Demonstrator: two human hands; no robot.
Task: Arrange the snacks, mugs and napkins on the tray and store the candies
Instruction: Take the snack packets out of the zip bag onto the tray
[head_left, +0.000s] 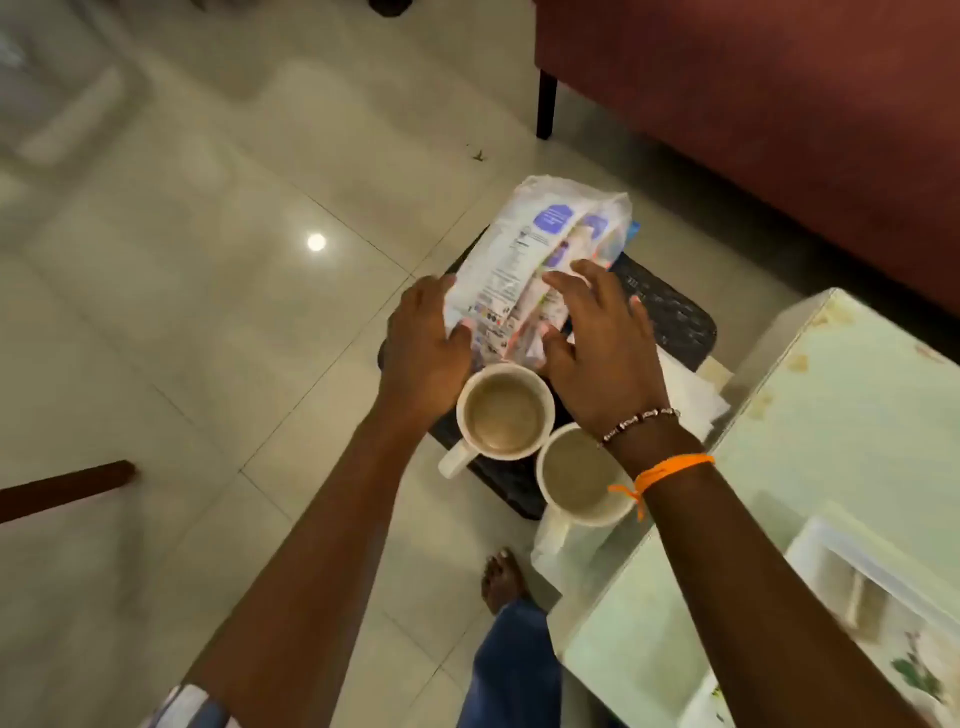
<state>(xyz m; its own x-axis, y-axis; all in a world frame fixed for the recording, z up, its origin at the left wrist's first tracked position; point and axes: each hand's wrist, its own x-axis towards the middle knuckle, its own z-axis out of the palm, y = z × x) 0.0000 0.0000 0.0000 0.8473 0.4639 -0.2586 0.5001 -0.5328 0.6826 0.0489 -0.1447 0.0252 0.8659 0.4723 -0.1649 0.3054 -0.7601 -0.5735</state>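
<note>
A black woven tray sits low over the tiled floor. On it lies a white snack packet with purple print, tilted away from me. My left hand grips the packet's near left edge. My right hand rests on its near right side, fingers spread, thumb under the packet. Two white mugs stand at the tray's near end: one between my wrists, the other partly under my right wrist. White napkins lie on the tray's right side, partly hidden by my right hand.
A glass-topped table stands at the right, its corner touching the tray area. A red sofa with a dark leg fills the top right. My bare foot and blue trouser leg are below the mugs. A wooden leg lies at the left.
</note>
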